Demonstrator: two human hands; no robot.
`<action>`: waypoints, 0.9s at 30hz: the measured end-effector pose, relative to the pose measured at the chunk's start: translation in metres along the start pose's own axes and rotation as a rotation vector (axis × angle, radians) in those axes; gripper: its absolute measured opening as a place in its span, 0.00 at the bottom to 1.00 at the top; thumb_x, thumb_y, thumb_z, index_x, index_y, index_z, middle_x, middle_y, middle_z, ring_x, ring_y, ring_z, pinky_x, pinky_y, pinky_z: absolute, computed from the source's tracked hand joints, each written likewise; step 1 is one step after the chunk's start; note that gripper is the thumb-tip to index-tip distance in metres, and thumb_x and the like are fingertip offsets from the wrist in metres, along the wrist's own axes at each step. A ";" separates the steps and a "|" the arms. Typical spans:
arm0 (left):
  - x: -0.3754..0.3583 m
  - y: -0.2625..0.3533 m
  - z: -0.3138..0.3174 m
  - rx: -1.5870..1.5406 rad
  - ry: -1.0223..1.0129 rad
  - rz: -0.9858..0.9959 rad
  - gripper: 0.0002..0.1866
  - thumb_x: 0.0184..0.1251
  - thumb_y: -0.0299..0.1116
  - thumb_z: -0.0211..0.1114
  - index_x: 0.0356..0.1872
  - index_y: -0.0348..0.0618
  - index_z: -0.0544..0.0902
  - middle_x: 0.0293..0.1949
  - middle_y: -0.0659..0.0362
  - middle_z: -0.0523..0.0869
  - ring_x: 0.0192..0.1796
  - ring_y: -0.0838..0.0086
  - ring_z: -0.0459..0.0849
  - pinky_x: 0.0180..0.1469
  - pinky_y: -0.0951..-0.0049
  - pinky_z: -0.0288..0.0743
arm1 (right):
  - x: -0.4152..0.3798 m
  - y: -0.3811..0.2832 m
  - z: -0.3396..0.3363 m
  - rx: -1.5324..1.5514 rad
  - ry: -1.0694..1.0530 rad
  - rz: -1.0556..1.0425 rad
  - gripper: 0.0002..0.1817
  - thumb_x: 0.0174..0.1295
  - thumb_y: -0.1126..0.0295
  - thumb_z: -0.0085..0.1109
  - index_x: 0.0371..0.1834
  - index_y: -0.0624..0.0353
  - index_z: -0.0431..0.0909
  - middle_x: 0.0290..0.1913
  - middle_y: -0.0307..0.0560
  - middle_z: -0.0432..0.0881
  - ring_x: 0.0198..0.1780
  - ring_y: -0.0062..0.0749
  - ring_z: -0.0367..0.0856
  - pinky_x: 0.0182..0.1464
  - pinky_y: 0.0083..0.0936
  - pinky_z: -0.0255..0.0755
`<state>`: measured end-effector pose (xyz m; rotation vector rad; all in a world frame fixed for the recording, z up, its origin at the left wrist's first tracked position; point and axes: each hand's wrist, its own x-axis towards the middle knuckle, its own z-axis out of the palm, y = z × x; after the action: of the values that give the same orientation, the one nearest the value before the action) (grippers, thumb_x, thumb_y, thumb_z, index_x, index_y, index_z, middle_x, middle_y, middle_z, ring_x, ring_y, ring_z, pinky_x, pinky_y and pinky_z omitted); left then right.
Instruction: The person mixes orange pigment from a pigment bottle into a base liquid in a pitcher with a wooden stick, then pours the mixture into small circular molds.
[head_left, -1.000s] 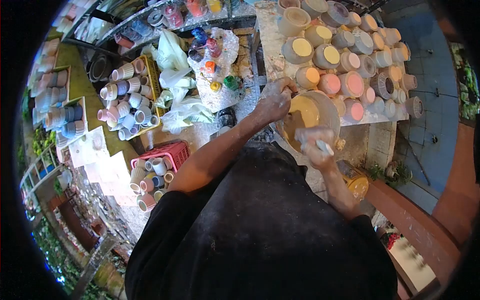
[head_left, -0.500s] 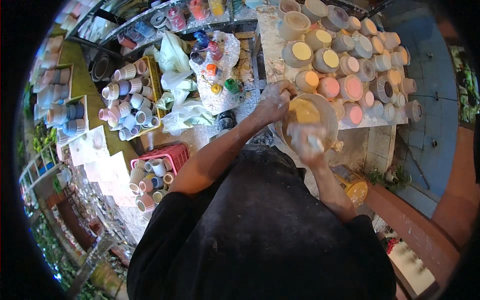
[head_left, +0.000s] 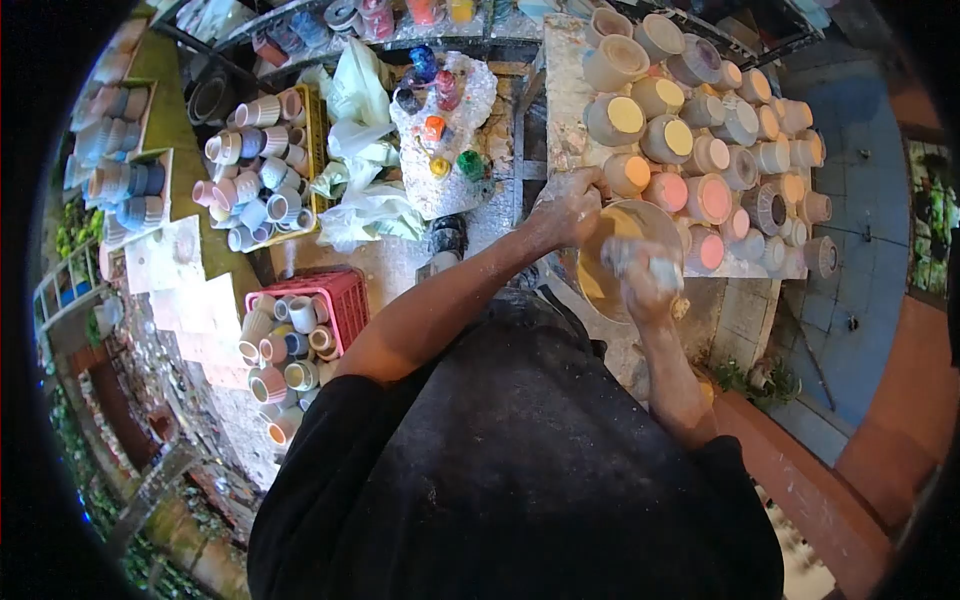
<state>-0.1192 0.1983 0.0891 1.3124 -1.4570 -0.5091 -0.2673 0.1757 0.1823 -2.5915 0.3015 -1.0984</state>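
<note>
My left hand [head_left: 570, 208], dusted with pale powder, is closed at the upper left rim of a large round bowl [head_left: 603, 285]. The bowl's inside is coated yellowish tan. Over the bowl's right side is my right hand [head_left: 650, 285], smeared by motion and whitened with dust. Its fingers are curled around something pale and bluish white, too blurred to name. Just beyond the bowl, several pots [head_left: 668, 192] with pink, orange and yellow round faces sit on a white-stained table [head_left: 565, 110].
A pink crate [head_left: 348, 308] and a yellow crate [head_left: 314, 150] hold small ribbed pots at the left. Paint bottles [head_left: 470, 165] stand on a spattered board beside crumpled plastic bags [head_left: 370, 215]. Shelving [head_left: 390, 45] runs along the back.
My right hand has shifted slightly up and right across the bowl. The bowl sits a little differently, showing more of its tan inside. The whole view has turned slightly.
</note>
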 end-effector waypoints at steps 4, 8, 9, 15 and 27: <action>0.000 0.006 -0.002 -0.143 -0.017 -0.237 0.11 0.55 0.25 0.44 0.30 0.31 0.75 0.32 0.45 0.79 0.36 0.53 0.79 0.42 0.62 0.73 | -0.031 0.008 -0.039 0.564 -0.112 0.464 0.06 0.50 0.76 0.55 0.18 0.64 0.72 0.21 0.42 0.74 0.18 0.26 0.67 0.23 0.25 0.67; 0.004 0.009 -0.007 -0.134 -0.084 -0.265 0.12 0.53 0.25 0.43 0.31 0.31 0.75 0.35 0.45 0.80 0.37 0.54 0.80 0.44 0.63 0.73 | 0.004 0.031 -0.080 0.700 -0.250 0.564 0.08 0.55 0.70 0.56 0.24 0.64 0.75 0.26 0.44 0.75 0.24 0.29 0.69 0.30 0.27 0.68; 0.004 0.008 -0.007 -0.137 -0.051 -0.229 0.11 0.53 0.25 0.45 0.31 0.32 0.76 0.33 0.45 0.80 0.37 0.52 0.79 0.43 0.61 0.73 | 0.013 0.031 -0.080 0.646 -0.183 0.541 0.09 0.56 0.69 0.56 0.24 0.64 0.75 0.26 0.44 0.74 0.26 0.29 0.70 0.32 0.27 0.67; 0.008 0.014 -0.011 -0.046 -0.065 -0.121 0.10 0.51 0.23 0.46 0.29 0.33 0.77 0.31 0.46 0.80 0.34 0.51 0.79 0.41 0.59 0.73 | 0.062 0.031 -0.059 0.841 -0.299 0.334 0.13 0.62 0.66 0.51 0.26 0.65 0.75 0.26 0.46 0.74 0.30 0.31 0.70 0.38 0.27 0.67; 0.005 0.007 -0.006 -0.131 -0.071 -0.235 0.11 0.55 0.26 0.46 0.32 0.35 0.77 0.30 0.45 0.80 0.36 0.52 0.80 0.41 0.60 0.73 | 0.000 0.049 -0.066 0.877 -0.664 0.286 0.18 0.60 0.65 0.54 0.17 0.62 0.64 0.18 0.46 0.66 0.23 0.37 0.67 0.30 0.30 0.61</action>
<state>-0.1161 0.1984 0.0995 1.3796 -1.3093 -0.7988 -0.3192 0.1166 0.2080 -1.8712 0.0075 -0.1430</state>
